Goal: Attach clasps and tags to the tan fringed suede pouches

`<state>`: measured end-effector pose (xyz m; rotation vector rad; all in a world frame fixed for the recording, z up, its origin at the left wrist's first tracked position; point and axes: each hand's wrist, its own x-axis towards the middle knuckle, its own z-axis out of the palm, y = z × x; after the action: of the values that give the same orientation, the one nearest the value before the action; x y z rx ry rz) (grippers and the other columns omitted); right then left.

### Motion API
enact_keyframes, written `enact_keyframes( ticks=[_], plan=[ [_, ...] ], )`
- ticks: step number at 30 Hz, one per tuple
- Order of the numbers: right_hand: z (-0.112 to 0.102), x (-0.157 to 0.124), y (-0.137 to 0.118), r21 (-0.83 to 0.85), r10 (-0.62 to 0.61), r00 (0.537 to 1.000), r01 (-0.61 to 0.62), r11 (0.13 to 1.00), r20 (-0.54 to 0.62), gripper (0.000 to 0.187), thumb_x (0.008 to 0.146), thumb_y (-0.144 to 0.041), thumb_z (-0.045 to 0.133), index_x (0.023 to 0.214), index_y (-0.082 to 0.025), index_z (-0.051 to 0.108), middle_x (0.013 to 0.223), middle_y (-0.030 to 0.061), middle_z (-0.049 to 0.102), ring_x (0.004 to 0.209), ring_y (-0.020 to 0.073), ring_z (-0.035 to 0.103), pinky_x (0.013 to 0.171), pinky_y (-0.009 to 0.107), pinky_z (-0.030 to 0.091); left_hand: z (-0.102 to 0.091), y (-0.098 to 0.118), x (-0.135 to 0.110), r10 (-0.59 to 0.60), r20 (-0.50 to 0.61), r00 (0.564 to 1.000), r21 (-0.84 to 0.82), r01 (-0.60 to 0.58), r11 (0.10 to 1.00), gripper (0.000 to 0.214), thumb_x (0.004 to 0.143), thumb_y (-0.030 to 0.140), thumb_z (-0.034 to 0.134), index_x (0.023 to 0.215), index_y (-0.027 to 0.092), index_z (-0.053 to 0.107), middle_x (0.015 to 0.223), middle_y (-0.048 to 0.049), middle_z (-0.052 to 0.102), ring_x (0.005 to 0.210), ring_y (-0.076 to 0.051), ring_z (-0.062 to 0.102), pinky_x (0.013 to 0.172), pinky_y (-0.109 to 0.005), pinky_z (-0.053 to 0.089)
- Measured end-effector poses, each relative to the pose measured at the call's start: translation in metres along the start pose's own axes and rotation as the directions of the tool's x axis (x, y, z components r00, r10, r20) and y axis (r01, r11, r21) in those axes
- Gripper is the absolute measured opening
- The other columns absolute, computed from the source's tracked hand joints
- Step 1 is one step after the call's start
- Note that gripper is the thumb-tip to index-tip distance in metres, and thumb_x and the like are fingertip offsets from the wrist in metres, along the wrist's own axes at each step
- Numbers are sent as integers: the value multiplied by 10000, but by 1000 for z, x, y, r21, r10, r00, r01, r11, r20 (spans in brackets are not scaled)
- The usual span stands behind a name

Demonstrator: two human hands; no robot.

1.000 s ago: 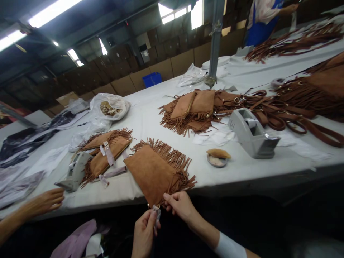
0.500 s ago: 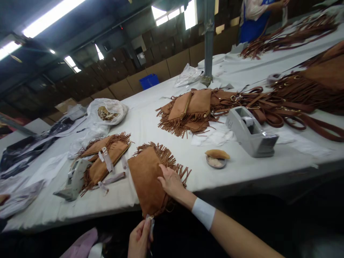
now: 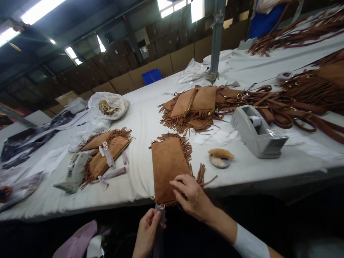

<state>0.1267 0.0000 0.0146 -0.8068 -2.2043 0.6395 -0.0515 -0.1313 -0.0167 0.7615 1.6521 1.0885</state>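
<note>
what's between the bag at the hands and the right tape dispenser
In the head view, a small dish holding a tan pad, with white sheets behind it.

White-covered table [image 3: 141, 118] bears fringed brown bags [image 3: 170, 163], tape dispensers [image 3: 248, 134] and, far off, perhaps straps [image 3: 263, 43]

A flat, rectangular brown bag [image 3: 166, 161] lies on the worktop [image 3: 139, 150] with its short near end at the front edge, brown fringe spreading along its far end and right side. At that near end, a narrow strip [image 3: 160, 208] in pale, cloudy wrapping sits beside gold-coloured metal.
</note>
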Motion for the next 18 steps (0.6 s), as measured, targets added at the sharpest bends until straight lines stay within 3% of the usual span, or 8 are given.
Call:
enact_keyframes(
  ticks=[4,8,11,18],
  plan=[
    [22,-1,-16,19,-27,974,23,1000,225,178,879,-205,529,1017,-229,638,1016,52,596,929,194,524,820,336,397,-2,-3,-5,-14,-18,1000,7,14,1000,425,763,557,639,757,133,670,629,2,604,586,-115,514,566,-204,378],
    [35,1,-14,-19,67,968,-64,998,241,138,861,-198,564,973,-224,641,1006,41,586,924,184,518,789,320,376,3,-1,-2,-21,-40,999,25,22,999,462,741,580,646,743,120,689,575,7,586,539,-108,483,527,-207,336],
    [34,2,-11,14,68,963,-74,997,262,149,826,-191,614,968,-228,641,1011,26,585,938,175,520,797,305,369,8,3,3,-24,-40,999,6,24,1000,466,714,581,673,707,116,688,562,2,594,520,-103,478,514,-208,327],
    [29,2,-10,68,54,960,-75,995,274,179,879,-139,516,962,-216,655,1004,27,600,879,149,545,777,295,372,30,11,14,-131,-91,987,-245,105,964,492,616,587,750,658,106,656,515,-9,600,445,-76,468,468,-188,322]
  ],
)
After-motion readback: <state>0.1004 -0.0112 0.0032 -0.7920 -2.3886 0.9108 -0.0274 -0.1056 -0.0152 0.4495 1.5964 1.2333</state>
